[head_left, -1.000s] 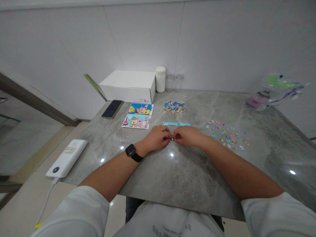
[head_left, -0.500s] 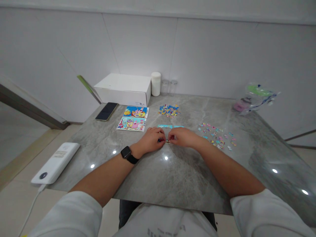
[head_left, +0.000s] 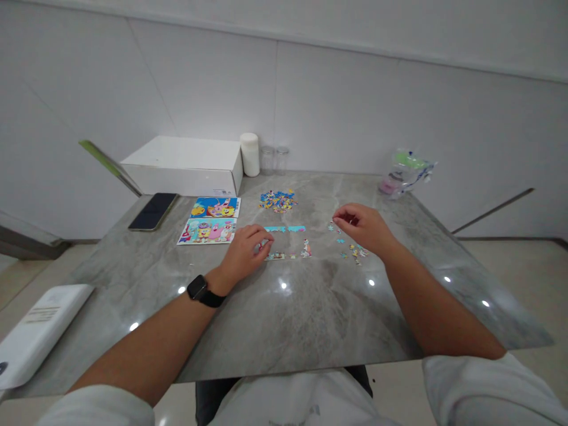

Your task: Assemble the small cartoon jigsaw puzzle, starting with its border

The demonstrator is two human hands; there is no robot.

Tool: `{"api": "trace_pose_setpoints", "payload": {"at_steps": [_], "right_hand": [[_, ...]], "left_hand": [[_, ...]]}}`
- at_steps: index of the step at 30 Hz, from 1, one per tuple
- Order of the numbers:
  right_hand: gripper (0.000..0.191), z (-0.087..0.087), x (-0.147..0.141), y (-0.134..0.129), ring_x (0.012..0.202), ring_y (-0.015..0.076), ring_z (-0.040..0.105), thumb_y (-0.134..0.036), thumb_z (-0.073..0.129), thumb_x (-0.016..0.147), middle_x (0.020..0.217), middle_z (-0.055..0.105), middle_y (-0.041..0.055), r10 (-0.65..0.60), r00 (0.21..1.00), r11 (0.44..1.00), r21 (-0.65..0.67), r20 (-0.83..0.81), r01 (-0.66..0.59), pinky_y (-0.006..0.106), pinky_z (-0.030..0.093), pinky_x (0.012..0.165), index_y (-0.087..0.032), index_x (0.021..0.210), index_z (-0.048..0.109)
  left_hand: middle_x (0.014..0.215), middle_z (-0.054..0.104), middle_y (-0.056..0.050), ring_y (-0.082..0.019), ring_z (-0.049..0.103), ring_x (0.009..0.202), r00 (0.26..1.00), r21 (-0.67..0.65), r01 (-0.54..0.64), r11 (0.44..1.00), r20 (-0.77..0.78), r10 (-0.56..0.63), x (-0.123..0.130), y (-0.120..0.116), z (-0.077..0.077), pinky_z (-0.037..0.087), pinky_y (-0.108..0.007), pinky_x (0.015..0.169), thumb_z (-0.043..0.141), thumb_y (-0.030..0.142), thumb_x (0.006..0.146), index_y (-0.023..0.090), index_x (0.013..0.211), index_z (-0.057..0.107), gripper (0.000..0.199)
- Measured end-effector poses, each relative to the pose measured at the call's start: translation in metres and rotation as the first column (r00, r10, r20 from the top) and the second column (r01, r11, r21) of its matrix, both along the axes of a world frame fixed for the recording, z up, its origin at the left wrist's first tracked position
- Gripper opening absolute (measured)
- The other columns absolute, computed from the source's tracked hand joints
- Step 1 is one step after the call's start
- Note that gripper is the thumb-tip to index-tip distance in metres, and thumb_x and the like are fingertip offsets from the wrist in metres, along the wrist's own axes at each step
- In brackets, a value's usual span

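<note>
Lying between the two hands on the grey marbled table (head_left: 284,337): partial jigsaw border (head_left: 296,228), turquoise strip on the far side. Left hand (head_left: 245,253) sits at its left end, fingers curled; can't tell if they grip a piece. Right hand (head_left: 361,226) is by the scattered loose pieces (head_left: 354,253), fingers bent, tips close together, any grip unclear. Beyond, blue-yellow piece pile (head_left: 278,201). Person's left: two SpongeBob picture cards (head_left: 215,208), smartphone (head_left: 153,212), white box (head_left: 184,158).
</note>
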State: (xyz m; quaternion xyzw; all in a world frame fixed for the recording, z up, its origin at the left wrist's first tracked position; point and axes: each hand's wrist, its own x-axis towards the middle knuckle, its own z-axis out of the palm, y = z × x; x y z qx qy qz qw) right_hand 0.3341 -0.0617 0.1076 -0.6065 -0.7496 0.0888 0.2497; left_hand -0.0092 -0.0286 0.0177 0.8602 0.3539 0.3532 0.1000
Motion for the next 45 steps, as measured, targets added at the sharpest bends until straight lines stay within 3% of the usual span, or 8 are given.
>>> {"api": "trace_pose_setpoints", "payload": {"at_steps": [4,9,13,26,38,45], "right_hand": [[0.027,-0.031,0.025,-0.012,0.076,0.0187,0.067,-0.04,0.057,0.099,0.091,0.078,0.0059,-0.099,0.994,0.993,-0.064,-0.04,0.097,0.03,0.049,0.074,-0.021,0.1,0.076],[0.028,-0.062,0.046,-0.011,0.089,0.0211,0.069,-0.033,0.053,0.101,0.103,0.079,0.0093,-0.22,0.966,0.975,0.02,0.133,0.22,0.031,0.048,0.084,-0.019,0.108,0.076],[0.029,-0.06,0.062,-0.011,0.088,0.02,0.068,-0.032,0.052,0.102,0.104,0.079,0.0092,-0.262,0.953,0.965,0.018,0.154,0.263,0.031,0.048,0.083,-0.019,0.111,0.076],[0.019,-0.06,0.127,-0.013,0.086,0.0229,0.067,-0.029,0.06,0.096,0.097,0.078,0.0086,-0.412,0.901,0.91,0.113,0.134,0.399,0.035,0.047,0.081,-0.022,0.098,0.078],[0.022,-0.067,0.138,-0.01,0.093,0.0226,0.068,-0.025,0.063,0.095,0.108,0.079,0.0102,-0.395,0.88,0.903,-0.065,0.263,0.425,0.034,0.048,0.084,-0.021,0.108,0.08],[0.029,-0.071,0.138,-0.01,0.101,0.0226,0.071,-0.015,0.061,0.093,0.113,0.08,0.01,-0.305,0.889,0.891,-0.227,0.342,0.393,0.032,0.049,0.089,-0.021,0.115,0.081]], "left_hand": [[0.104,0.073,-0.008,-0.023,0.068,0.1,1.0,-0.012,0.026,1.0,0.002,-0.026,0.004,-0.001,-0.003,0.051,-0.04,0.092,0.054,0.03,0.105,0.022,0.105,0.073,0.021],[0.098,0.073,-0.006,-0.021,0.067,0.09,0.999,-0.037,0.036,0.999,-0.004,-0.036,0.004,0.0,-0.001,0.052,-0.038,0.087,0.052,0.03,0.106,0.022,0.105,0.072,0.021],[0.095,0.072,-0.005,-0.02,0.066,0.086,0.999,-0.043,0.036,0.998,-0.007,-0.036,0.002,0.004,-0.002,0.052,-0.038,0.085,0.053,0.029,0.105,0.021,0.105,0.072,0.02],[0.086,0.072,-0.004,-0.02,0.066,0.079,1.0,-0.042,0.012,0.999,0.02,-0.011,0.003,0.006,-0.003,0.051,-0.036,0.081,0.055,0.034,0.101,0.02,0.098,0.074,0.024],[0.087,0.072,-0.003,-0.019,0.066,0.078,0.998,-0.015,-0.001,1.0,0.055,0.002,0.002,0.005,-0.001,0.052,-0.035,0.079,0.057,0.032,0.099,0.022,0.096,0.073,0.019],[0.089,0.071,-0.002,-0.019,0.066,0.079,0.998,-0.004,0.012,1.0,0.057,-0.012,-0.002,0.008,-0.008,0.052,-0.035,0.079,0.058,0.03,0.098,0.022,0.099,0.073,0.016]]}}
